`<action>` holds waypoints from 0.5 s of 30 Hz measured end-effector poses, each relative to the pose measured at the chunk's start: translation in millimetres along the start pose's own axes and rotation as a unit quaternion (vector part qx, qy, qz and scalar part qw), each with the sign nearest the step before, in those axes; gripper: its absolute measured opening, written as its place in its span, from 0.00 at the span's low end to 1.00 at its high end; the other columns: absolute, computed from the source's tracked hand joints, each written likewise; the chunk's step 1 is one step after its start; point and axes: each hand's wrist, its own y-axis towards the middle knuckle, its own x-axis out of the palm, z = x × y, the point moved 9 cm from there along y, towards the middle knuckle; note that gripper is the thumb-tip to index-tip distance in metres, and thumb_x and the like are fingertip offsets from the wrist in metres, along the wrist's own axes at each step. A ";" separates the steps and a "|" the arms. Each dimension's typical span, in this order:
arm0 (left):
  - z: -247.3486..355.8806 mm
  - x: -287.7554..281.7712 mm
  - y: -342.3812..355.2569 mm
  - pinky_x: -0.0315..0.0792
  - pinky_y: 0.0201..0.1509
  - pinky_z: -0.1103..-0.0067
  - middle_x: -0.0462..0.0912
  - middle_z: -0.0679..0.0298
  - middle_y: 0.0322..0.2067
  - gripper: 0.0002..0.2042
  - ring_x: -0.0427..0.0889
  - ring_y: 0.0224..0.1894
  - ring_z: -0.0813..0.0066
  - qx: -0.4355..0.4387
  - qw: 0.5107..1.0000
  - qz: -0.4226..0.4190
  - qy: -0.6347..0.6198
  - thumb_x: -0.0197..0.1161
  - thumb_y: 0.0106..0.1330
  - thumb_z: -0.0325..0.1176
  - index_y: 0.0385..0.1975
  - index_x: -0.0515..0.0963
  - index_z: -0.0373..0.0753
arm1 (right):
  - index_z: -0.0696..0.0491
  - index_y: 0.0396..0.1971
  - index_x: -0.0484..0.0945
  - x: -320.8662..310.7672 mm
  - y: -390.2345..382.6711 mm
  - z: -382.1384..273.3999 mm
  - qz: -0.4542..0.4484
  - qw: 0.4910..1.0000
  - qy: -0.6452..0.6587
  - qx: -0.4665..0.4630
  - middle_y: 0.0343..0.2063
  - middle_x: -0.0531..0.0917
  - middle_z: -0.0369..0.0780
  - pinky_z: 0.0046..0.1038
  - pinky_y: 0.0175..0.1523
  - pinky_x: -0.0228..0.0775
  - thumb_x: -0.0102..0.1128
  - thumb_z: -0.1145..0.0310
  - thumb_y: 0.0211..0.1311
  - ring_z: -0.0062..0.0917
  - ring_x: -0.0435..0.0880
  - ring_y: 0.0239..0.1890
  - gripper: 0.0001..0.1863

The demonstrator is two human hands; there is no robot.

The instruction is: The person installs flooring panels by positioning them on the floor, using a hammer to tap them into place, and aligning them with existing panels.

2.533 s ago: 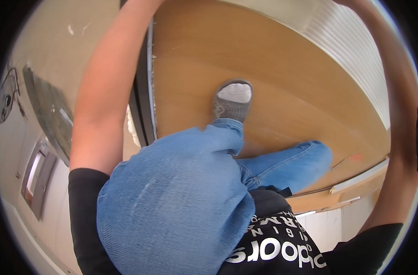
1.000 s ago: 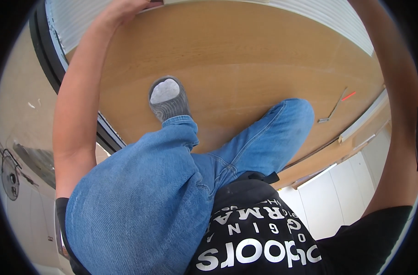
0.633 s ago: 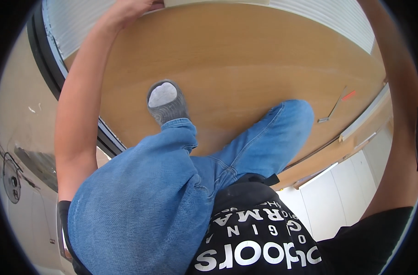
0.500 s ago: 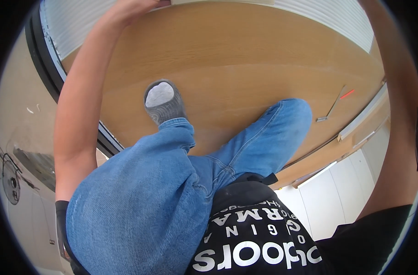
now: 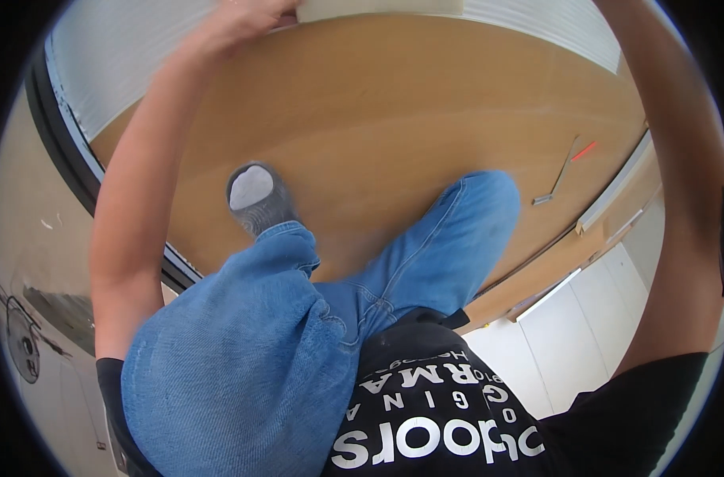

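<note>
My left hand (image 5: 255, 17) is at the top edge, partly cut off and blurred. Its fingers look curled inward beside the left end of a pale flat strip (image 5: 378, 8); whether they grip the strip cannot be made out. On the right, my right forearm (image 5: 676, 103) reaches up and out of the picture, so that hand is not visible. Beneath me lies a broad wood-coloured panel (image 5: 394, 103), with my slippered foot (image 5: 259, 199) and bent knee on it. A slim metal square (image 5: 557, 175) and a red stick-like piece (image 5: 583, 152) rest at its right side.
Ribbed whitish sheeting (image 5: 116, 67) borders the panel's far side. A dark frame edge (image 5: 68, 147) runs along the left. Past it, lower down, is a round dark object with cords (image 5: 22, 342). A wooden ledge (image 5: 529, 290) and pale floor tiles (image 5: 561, 342) lie at right.
The view has shifted slightly, so the panel, metal square and red piece appear farther left. More of my left hand and of the pale strip shows at the top.
</note>
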 end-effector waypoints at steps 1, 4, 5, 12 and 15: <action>2.1 9.7 2.9 0.84 0.51 0.67 0.84 0.53 0.49 0.25 0.86 0.49 0.63 0.008 0.999 -0.018 -0.035 0.59 0.74 0.22 0.68 0.60 0.39 | 0.54 0.47 0.76 -3.0 -4.0 2.7 0.003 1.000 -0.003 0.004 0.36 0.85 0.51 0.48 0.51 0.74 0.53 0.67 0.69 0.47 0.85 0.42 0.11; -1.0 24.6 14.5 0.84 0.51 0.66 0.83 0.51 0.50 0.24 0.85 0.50 0.62 0.005 0.997 -0.034 -0.075 0.58 0.74 0.21 0.68 0.60 0.39 | 0.49 0.47 0.80 2.2 -19.5 1.2 -0.027 0.995 -0.095 0.001 0.38 0.87 0.48 0.46 0.51 0.77 0.53 0.64 0.67 0.45 0.87 0.44 0.13; -5.2 26.1 18.7 0.84 0.51 0.66 0.83 0.50 0.50 0.24 0.85 0.50 0.60 -0.009 0.996 -0.030 -0.081 0.58 0.74 0.21 0.67 0.59 0.38 | 0.49 0.47 0.80 5.8 -20.1 2.9 -0.024 0.995 -0.092 -0.001 0.38 0.87 0.48 0.46 0.51 0.76 0.53 0.65 0.67 0.44 0.87 0.44 0.13; -6.0 59.1 47.3 0.84 0.48 0.64 0.82 0.47 0.50 0.25 0.84 0.50 0.58 -0.011 0.998 -0.052 -0.043 0.58 0.74 0.21 0.67 0.57 0.38 | 0.53 0.43 0.78 34.0 -20.1 50.1 -0.020 0.998 -0.064 0.001 0.33 0.86 0.50 0.49 0.45 0.76 0.51 0.69 0.66 0.47 0.87 0.39 0.10; -43.3 39.2 59.1 0.83 0.50 0.64 0.83 0.50 0.48 0.21 0.85 0.50 0.57 -0.029 0.995 -0.034 -0.089 0.65 0.72 0.30 0.61 0.66 0.37 | 0.56 0.43 0.77 30.2 -8.0 41.9 -0.020 0.999 -0.033 -0.034 0.35 0.85 0.50 0.49 0.48 0.74 0.51 0.73 0.66 0.47 0.86 0.41 0.09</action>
